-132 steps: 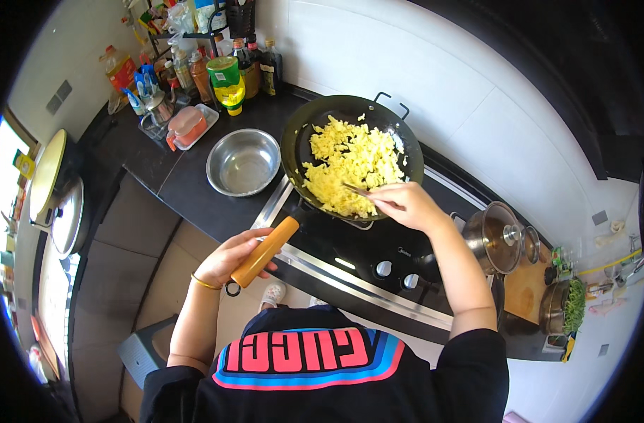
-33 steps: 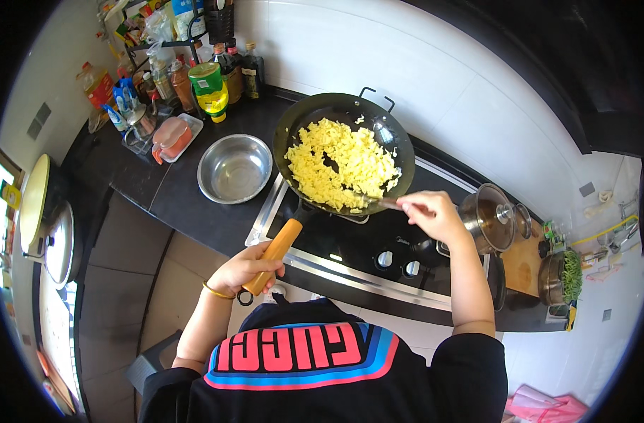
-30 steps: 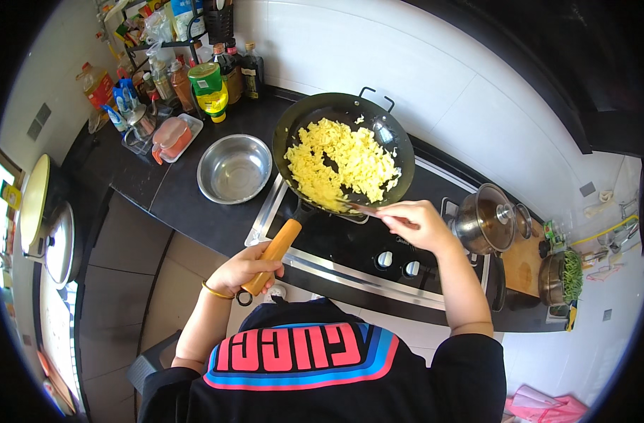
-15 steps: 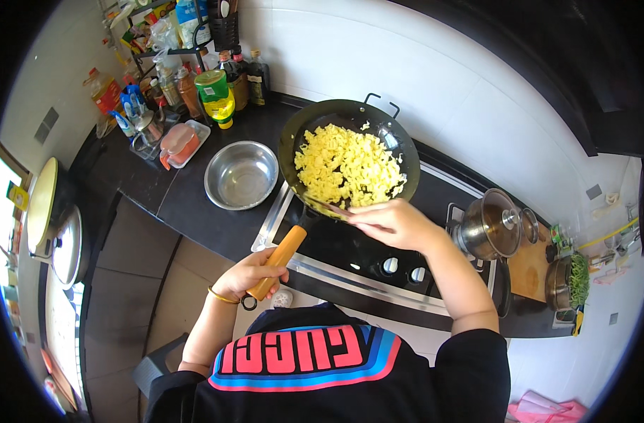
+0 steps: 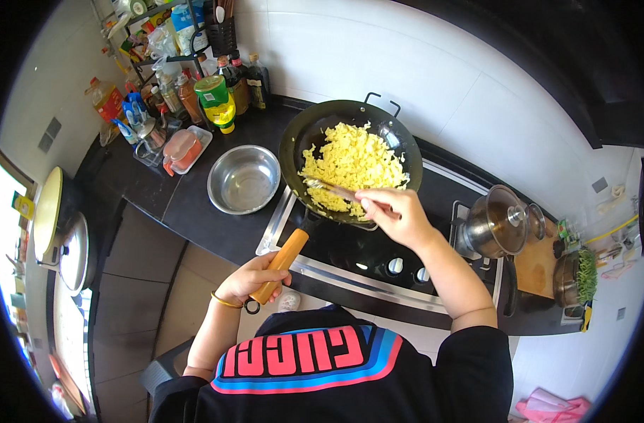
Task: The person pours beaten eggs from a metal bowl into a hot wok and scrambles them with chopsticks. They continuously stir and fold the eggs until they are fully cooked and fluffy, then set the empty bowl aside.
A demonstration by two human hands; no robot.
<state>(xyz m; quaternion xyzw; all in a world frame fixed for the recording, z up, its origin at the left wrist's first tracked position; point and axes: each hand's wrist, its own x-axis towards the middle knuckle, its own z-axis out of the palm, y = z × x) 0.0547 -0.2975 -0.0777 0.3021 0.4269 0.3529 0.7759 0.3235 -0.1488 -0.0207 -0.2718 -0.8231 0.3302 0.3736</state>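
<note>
My left hand is wrapped round the wooden handle of a dark wok on the stove. Yellow scrambled egg in small crumbles fills much of the wok's bottom. Over the near side of the wok, my right hand pinches a slim brown stirring utensil. Its far end lies among the egg, slightly smeared, so its exact kind is unclear. To the left of the wok stands a steel bowl with nothing visible in it.
Right of the wok, a lidded steel pot sits on the stove. Beyond it are a cutting board and a pot with green vegetables. Bottles, a green-capped yellow container and a red-lidded box crowd the back left.
My right hand and the utensil have moved up from the wok's near rim, further over the egg. The egg is gathered more to the right. My left hand keeps its grip on the handle.
</note>
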